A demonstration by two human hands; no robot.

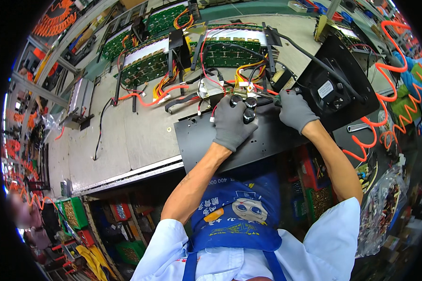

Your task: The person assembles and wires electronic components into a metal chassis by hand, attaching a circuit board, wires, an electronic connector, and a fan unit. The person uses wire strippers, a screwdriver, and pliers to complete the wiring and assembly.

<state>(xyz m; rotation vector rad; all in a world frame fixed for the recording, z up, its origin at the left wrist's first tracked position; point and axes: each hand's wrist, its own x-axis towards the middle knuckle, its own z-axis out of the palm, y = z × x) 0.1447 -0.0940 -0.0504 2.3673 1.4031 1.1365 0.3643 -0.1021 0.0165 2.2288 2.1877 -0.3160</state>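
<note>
My left hand (234,122), in a grey glove, closes around a small assembly with several black cylinders (249,114), which look like capacitors. It sits above a black metal plate (204,140) at the table's front edge. In my right hand (295,111), also gloved, the fingers are wrapped round what looks like a screwdriver (277,100); its thin shaft points left toward the assembly and its tip is lost among the wires. A bundle of yellow and orange wires (243,75) with white connectors lies just beyond my left hand.
Behind stand green circuit board stacks (229,55) in black brackets. A black panel with a fan (333,91) leans at the right, beside a coiled orange air hose (384,70). A silver metal housing (79,100) stands at left. Bins of small parts (72,213) sit below the table.
</note>
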